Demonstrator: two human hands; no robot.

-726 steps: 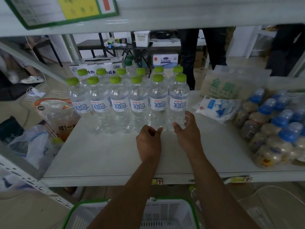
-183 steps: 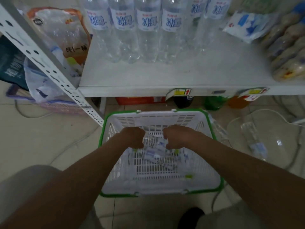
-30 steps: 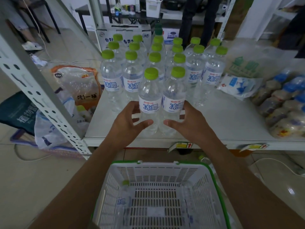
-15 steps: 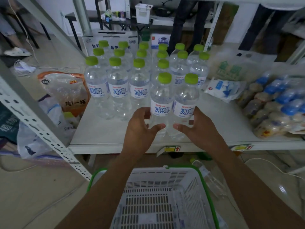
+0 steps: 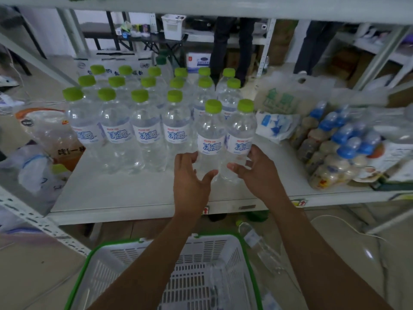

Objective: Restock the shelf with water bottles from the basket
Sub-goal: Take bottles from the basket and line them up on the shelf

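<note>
Two clear water bottles with green caps stand side by side on the white shelf (image 5: pixel 125 195), at the right end of the front row. My left hand (image 5: pixel 192 177) wraps the lower part of the left bottle (image 5: pixel 210 135), thumb in front. My right hand (image 5: pixel 257 171) cups the right bottle (image 5: pixel 241 130) from the right side. Both grips look loose. Several rows of the same bottles (image 5: pixel 145 128) stand to the left and behind. The white basket with a green rim (image 5: pixel 93 256) sits on the floor below, under my forearms, with a clear bottle (image 5: pixel 218 280) lying in it.
Blue-capped drink bottles (image 5: pixel 337 148) in shrink wrap and a white-blue bag (image 5: pixel 274 126) fill the shelf's right side. Plastic bags (image 5: pixel 47 130) hang left of the shelf post. A bottle (image 5: pixel 259 245) lies on the floor right of the basket. People's legs (image 5: pixel 230 45) stand behind the shelf.
Both hands have carried the two bottles to the right and back, from mid-shelf to the right end of the front row. My fingers have loosened.
</note>
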